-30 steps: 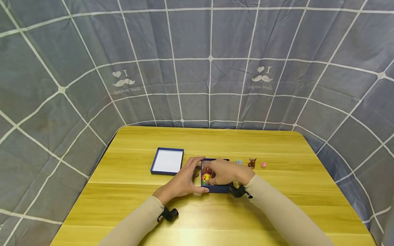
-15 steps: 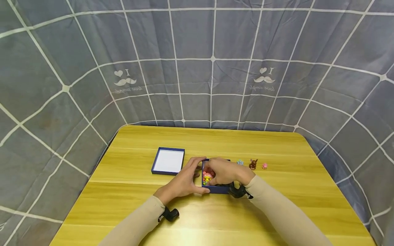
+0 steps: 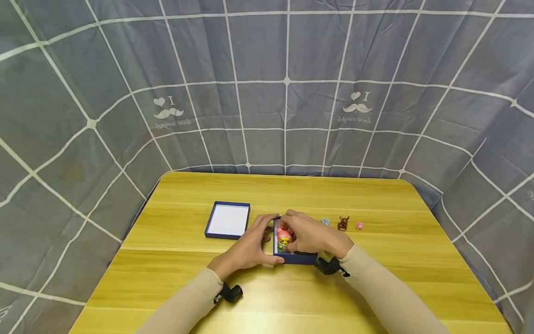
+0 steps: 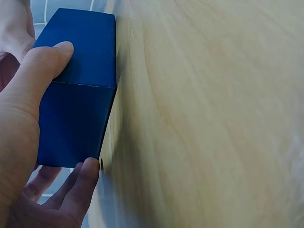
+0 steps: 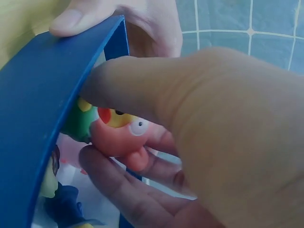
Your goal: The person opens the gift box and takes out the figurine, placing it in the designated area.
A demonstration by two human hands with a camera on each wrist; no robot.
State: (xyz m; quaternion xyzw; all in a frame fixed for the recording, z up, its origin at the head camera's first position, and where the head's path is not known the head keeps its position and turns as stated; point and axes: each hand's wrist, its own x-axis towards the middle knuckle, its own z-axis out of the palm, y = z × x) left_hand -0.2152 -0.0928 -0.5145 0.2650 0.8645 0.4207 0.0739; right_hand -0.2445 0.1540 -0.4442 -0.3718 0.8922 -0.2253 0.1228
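An upright-walled blue box stands on the table in front of me. My left hand grips its left side, the thumb pressed on the near wall and the fingers behind the side wall. Inside the opening, my right hand pinches a small toy figurine with a pink hood, yellow face and green body. In the right wrist view the thumb is on one side of the figurine's head and the fingers on the other. Below it in the box lie a dark blue figurine and a pale pink one.
A shallow square blue lid with a white inside lies left of the box. To the right stand a light blue figurine, a brown eared figurine and a small pink one. A grey checked curtain surrounds the table.
The right hand has shifted slightly right, and the pink-hooded figurine has turned more upright and shows more of itself at the opening. The left hand stays on the box.
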